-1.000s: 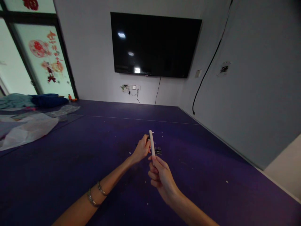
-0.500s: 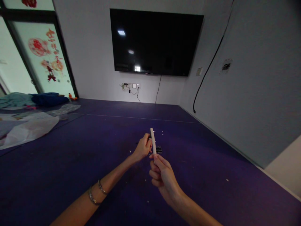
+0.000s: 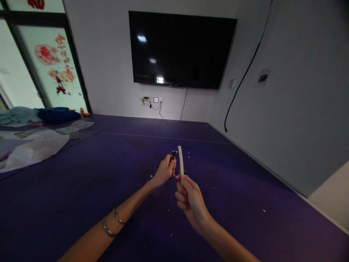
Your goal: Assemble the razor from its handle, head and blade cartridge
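My left hand is closed around the dark handle of a small razor, whose T-shaped metallic head points up and away from me. In my right hand a smooth, slightly bent white stick is pinched near its lower end between thumb and fingers. The stick stands nearly upright, just right of the razor head, with a narrow gap between them. Behind the stick, a small dark object lies on the purple surface, mostly hidden by my hand and the stick.
Small white bits are scattered over the purple surface. White plastic sheeting and a dark blue cloth bundle lie at left. A television hangs on the far wall; a black cable dangles at right.
The white stick and my right hand have shifted slightly right, apart from my left hand. The razor head, earlier mostly hidden behind the stick, now shows.
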Available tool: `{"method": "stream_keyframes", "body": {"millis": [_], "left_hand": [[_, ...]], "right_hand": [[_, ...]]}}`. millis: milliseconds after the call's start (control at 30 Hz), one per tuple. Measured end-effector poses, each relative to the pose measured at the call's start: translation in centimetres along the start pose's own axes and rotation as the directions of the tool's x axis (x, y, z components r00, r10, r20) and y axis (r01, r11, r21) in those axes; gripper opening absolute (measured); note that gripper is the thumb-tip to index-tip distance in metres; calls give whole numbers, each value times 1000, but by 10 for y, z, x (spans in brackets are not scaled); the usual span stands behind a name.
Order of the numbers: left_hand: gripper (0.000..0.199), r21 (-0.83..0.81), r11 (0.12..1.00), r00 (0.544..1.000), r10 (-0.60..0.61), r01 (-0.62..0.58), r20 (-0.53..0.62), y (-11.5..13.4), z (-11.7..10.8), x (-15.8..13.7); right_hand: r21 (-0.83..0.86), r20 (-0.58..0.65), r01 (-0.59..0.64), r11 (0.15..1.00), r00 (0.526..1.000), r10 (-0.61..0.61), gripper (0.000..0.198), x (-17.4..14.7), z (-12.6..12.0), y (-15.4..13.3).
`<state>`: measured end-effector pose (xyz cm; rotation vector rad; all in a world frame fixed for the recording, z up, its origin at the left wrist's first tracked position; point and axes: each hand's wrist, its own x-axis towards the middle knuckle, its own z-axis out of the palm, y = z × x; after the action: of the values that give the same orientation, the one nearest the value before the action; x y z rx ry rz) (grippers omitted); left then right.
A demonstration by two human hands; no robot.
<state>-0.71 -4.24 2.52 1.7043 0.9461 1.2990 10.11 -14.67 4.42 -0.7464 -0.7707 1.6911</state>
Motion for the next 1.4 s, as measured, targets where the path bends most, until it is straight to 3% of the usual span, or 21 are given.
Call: {"method": "stream_keyframes", "body": {"millis": [267, 467, 667, 833, 1033, 1200, 1267, 1400], "left_hand": [[10, 7, 1000, 1000, -2, 2, -1, 2, -1, -1], [10, 43, 999, 1000, 18, -19, 18, 2, 2, -4], [10, -75, 996, 999, -49, 47, -17, 1, 3, -2], [14, -247, 949, 980, -200, 194, 1, -2, 0, 1], [9, -386, 778, 863, -491, 495, 118, -5, -6, 6], [22, -373, 610, 708, -663, 699, 244, -7, -11, 11], [26, -358, 545, 648, -695, 758, 313, -9, -14, 12], [28, -355, 462, 582, -674, 813, 456, -15, -18, 11]], "right_hand": [[10, -6, -43, 999, 999, 43, 35, -3, -1, 15], [39, 0, -10, 999, 1000, 10, 35, 0, 0, 8], [59, 4, -88, 994, 996, 88, 34, -5, -4, 23], [23, -4, 79, 997, 997, -79, 27, 0, -4, 14], [-221, -10, 292, 931, 954, -301, 25, 34, -27, -11], [-601, 72, 438, 668, 863, -501, 29, 70, -65, -31], [-699, 127, 437, 566, 855, -503, 31, 82, -80, -38], [-843, 186, 349, 409, 903, -388, 39, 98, -101, -47]]}}
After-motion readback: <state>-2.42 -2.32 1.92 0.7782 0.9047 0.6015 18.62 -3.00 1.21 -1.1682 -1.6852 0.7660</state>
